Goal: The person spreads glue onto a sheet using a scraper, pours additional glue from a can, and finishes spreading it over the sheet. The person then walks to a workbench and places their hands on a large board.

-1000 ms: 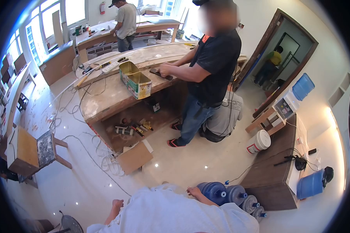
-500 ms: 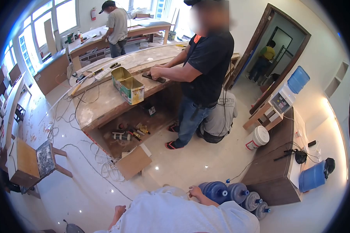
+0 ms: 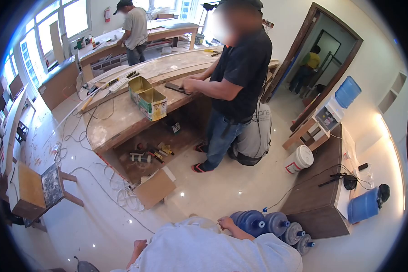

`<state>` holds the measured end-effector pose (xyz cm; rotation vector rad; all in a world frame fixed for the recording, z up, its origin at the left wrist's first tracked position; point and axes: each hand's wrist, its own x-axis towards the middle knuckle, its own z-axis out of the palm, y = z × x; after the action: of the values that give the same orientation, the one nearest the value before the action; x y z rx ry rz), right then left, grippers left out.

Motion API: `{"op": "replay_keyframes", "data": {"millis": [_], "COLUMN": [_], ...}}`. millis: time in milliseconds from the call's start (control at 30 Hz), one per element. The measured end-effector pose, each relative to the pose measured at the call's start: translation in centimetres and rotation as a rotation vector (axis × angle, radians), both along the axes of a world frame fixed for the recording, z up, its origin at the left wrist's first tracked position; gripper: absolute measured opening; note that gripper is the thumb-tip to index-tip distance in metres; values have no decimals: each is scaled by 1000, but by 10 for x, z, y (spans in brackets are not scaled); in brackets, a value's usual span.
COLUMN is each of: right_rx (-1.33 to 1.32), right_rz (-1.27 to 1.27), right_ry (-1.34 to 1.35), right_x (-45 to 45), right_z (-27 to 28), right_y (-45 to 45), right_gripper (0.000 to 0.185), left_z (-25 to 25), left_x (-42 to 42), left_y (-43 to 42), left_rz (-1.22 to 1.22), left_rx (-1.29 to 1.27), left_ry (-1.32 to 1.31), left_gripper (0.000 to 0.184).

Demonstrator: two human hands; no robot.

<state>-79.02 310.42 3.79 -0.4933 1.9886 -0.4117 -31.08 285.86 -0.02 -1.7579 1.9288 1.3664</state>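
My left hand [image 3: 140,245] is low in the view, left of my light grey shirt [image 3: 190,249]. Its fingers are loosely curled, with nothing visible in them. On the other side of the shirt, my right hand [image 3: 225,222] is beside the blue water bottles [image 3: 248,222]. Its fingers are drawn together; whatever they may hold is too small to make out. Both hands are well away from the wooden workbench [image 3: 109,129], where a standing person in a dark shirt [image 3: 245,59] has both hands at a dark flat block [image 3: 174,87].
An open tin [image 3: 153,109] and tools stand on the bench. Cables and a cardboard piece [image 3: 155,189] lie on the floor. A white bucket [image 3: 299,159], a water dispenser [image 3: 328,114] and a wooden stool [image 3: 53,186] stand around. Another person [image 3: 136,31] works behind.
The standing person's hands and the dark block have shifted slightly on the bench. The view has turned a little to the right. My right hand's fingers look more drawn together; my left has hardly changed.
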Motion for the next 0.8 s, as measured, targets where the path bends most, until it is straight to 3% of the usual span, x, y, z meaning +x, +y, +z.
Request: {"op": "replay_keyframes", "data": {"millis": [100,233,300,333,400,433,467,633,733,800], "right_rx": [-20,13,41,39,34,34,34,11,6,17], "right_rz": [-157,-72,-21,-58,-133,-127,-121,-152,-98,1], "right_ry": [90,38,-34,-58,-105,-109,-114,-111,-72,-11], "right_x": [3,1,0,1,3,3,4,4,4,3], "right_z": [-6,-23,-18,-14,-13,-14,-15,-12,-6,-5], "right_y": [1,5,2,1,1,1,1,-4,-7,-7], "right_gripper": [41,44,44,43,41,40,39,33,28,25], "left_z": [2,16,-54,-63,-39,21,-17,-51,-68,-68], "left_x": [3,-2,22,24,15,-10,4,11,16,23], "left_y": [3,11,-1,-7,2,6,4,0,-12,-9], "left_rz": [-10,120,-445,-685,45,437,445,460,-557,-663], "left_rx": [-20,-14,-185,-317,67,139,165,207,-131,-245], "left_ry": [-2,-4,-1,25,85,124,133,104,-149,-169], "left_gripper": [24,27,27,26,26,26,26,24,23,23]}}
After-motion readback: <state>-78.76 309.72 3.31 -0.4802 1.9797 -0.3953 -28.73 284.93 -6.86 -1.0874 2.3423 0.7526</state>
